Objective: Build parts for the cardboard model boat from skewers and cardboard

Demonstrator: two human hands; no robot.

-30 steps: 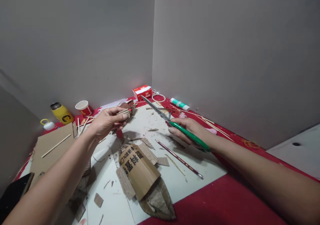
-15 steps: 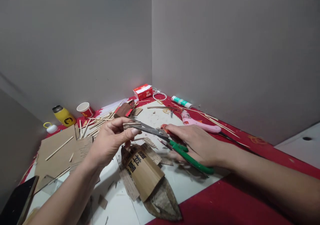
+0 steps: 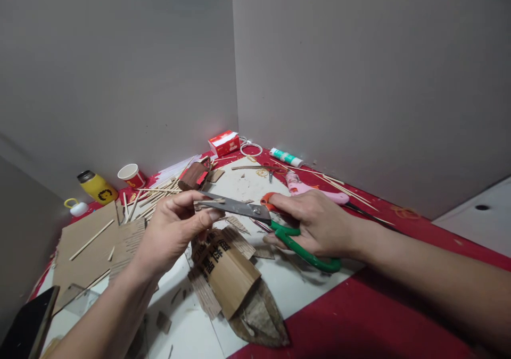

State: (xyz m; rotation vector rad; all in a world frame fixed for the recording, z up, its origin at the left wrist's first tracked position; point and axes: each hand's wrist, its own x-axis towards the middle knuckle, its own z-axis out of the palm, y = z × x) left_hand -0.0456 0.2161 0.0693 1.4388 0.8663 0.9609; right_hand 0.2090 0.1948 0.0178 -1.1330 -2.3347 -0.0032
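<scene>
In the head view I have both bare hands raised over a white board (image 3: 271, 306) on a red table (image 3: 351, 322). The left hand (image 3: 170, 231) pinches a strip (image 3: 203, 205) of cardboard between thumb and forefinger; the other fingers are curled in behind, and I can't make out each of them. The strip's free end points right and lies at the blades of the scissors (image 3: 239, 207), which are slightly parted; from here I can't tell how far the cut goes. The right hand (image 3: 319, 223) grips the scissors, thumb at the orange part of the handle, fingers wrapped around the green loop, partly hidden.

Below the hands I see a cardboard boat (image 3: 235, 279) lying on the board, its bare end toward me, with ribbed flaps at its sides. Beyond the left hand is a smaller brown model (image 3: 194, 175), near a heap of sticks (image 3: 157, 199). Past the right hand lies a pink glue gun (image 3: 321, 193). Farther back along the walls I get a yellow bottle (image 3: 96, 188), a cup (image 3: 138, 178), a red box (image 3: 224, 144) and a tube (image 3: 286, 157).
</scene>
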